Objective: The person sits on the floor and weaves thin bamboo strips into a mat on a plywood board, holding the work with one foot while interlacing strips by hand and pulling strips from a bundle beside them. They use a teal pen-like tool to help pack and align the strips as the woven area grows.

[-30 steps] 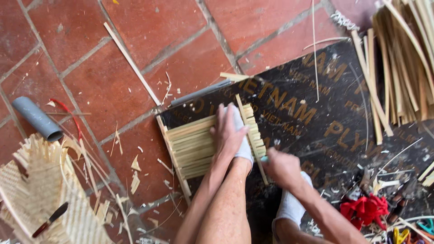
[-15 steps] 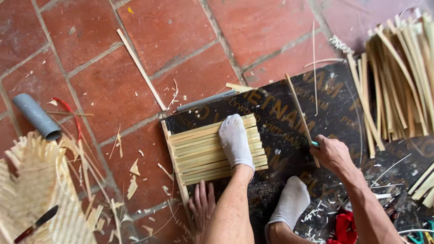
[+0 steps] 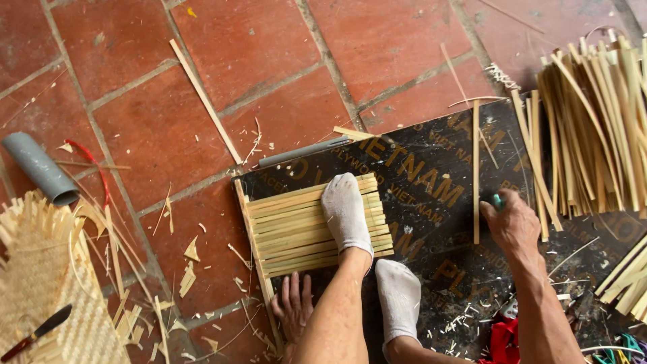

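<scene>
On the dark printed plywood board (image 3: 431, 202) a small mat of flat pale bamboo strips (image 3: 296, 226) lies begun, pinned under a white-socked foot (image 3: 345, 212), while the right hand (image 3: 515, 222) grips one long loose bamboo strip (image 3: 476, 168) not yet woven in and the left hand (image 3: 293, 307) rests open on the board's edge.

Left hand (image 3: 294, 305) lay flat, palm down, fingers spread and pointing to the far side, low at the near edge, just left of the left shin. Right hand (image 3: 515, 226) was out to the right, back of hand up, fingers curled closed in a fist-like grip; forearm ran back to the near right corner. Both feet wore white socks: one foot (image 3: 346, 212) extended far, the other foot (image 3: 399, 296) nearer.
</scene>
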`<state>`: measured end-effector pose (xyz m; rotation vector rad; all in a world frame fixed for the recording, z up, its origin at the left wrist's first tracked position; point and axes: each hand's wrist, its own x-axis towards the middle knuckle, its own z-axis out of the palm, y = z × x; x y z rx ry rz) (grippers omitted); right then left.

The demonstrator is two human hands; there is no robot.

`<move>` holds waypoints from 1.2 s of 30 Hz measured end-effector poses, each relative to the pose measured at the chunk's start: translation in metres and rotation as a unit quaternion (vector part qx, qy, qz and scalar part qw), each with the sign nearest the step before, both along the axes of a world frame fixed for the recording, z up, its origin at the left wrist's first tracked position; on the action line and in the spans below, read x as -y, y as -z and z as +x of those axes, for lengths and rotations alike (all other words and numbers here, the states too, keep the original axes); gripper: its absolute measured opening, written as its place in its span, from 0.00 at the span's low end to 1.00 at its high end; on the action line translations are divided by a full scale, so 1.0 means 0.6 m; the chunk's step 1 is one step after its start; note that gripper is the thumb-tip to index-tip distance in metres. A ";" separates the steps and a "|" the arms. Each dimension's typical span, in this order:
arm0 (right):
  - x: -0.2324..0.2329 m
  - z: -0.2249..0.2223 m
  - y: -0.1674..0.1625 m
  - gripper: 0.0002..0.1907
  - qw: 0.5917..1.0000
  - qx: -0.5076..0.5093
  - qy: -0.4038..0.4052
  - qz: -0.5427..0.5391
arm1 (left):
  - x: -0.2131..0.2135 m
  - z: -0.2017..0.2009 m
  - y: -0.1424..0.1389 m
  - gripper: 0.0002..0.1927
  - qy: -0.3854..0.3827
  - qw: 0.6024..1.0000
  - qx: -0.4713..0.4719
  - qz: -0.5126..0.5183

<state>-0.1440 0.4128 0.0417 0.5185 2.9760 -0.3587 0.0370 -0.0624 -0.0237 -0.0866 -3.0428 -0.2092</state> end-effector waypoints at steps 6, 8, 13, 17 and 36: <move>0.151 -0.048 -0.016 0.14 0.965 -0.168 -0.193 -0.054 | 0.005 -0.001 0.015 0.30 0.002 1.000 -0.010 -0.023; 0.244 -0.083 0.010 0.16 0.932 -0.189 -0.284 -0.125 | 0.007 -0.005 0.018 0.35 0.005 1.000 0.001 0.004; 0.352 -0.107 0.037 0.31 0.915 -0.057 -0.386 -0.099 | 0.007 -0.012 0.018 0.43 0.003 1.000 0.015 0.023; 0.355 -0.103 0.040 0.33 0.918 -0.066 -0.379 -0.098 | 0.010 -0.016 0.017 0.44 0.005 1.000 0.007 0.020; 0.373 -0.057 -0.020 0.40 0.889 0.035 -0.456 0.002 | 0.007 -0.016 -0.005 0.33 -0.005 0.997 0.010 0.076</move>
